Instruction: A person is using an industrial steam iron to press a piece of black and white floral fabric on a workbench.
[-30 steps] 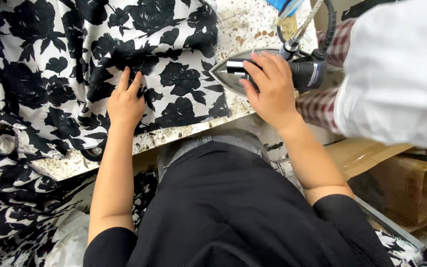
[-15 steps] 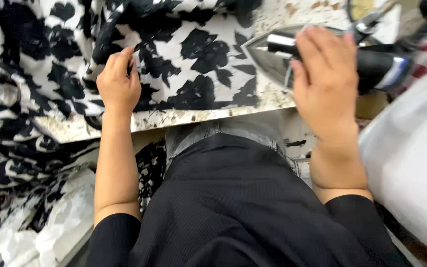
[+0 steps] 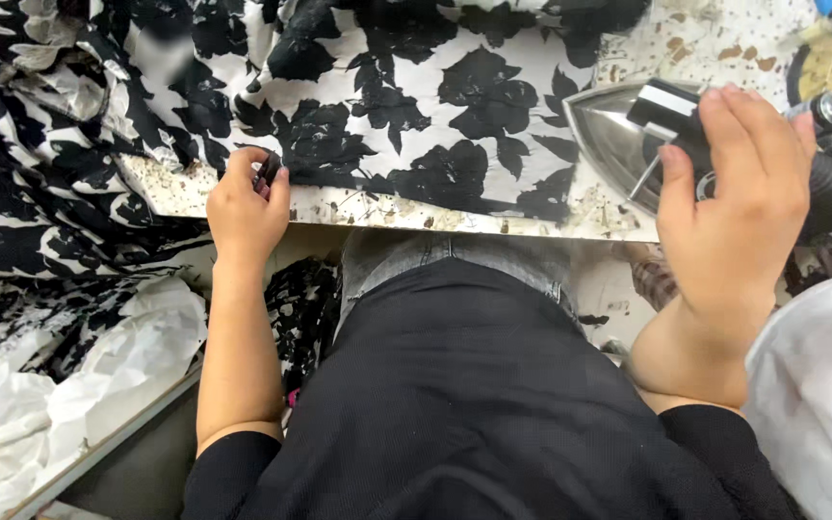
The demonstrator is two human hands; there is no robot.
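Your left hand [image 3: 246, 207] pinches the floral fabric [image 3: 406, 106] edge | your right hand [image 3: 739, 193] grips the iron [image 3: 628, 135] handle | iron beside fabric; most cloth looks unpressed.

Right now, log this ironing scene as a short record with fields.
Setting: worn, stained ironing board seen from above, at the person's waist
Left hand: pinching the edge of the black-and-white floral fabric at the board's near edge
Right hand: wrapped around the black handle of the metal iron
Iron: on the board at the right, tip pointing at the fabric
Fabric: spread across the board, spilling off its left side in folds
Nearby: crumpled white plastic sheet lower left; white cloth bundle lower right
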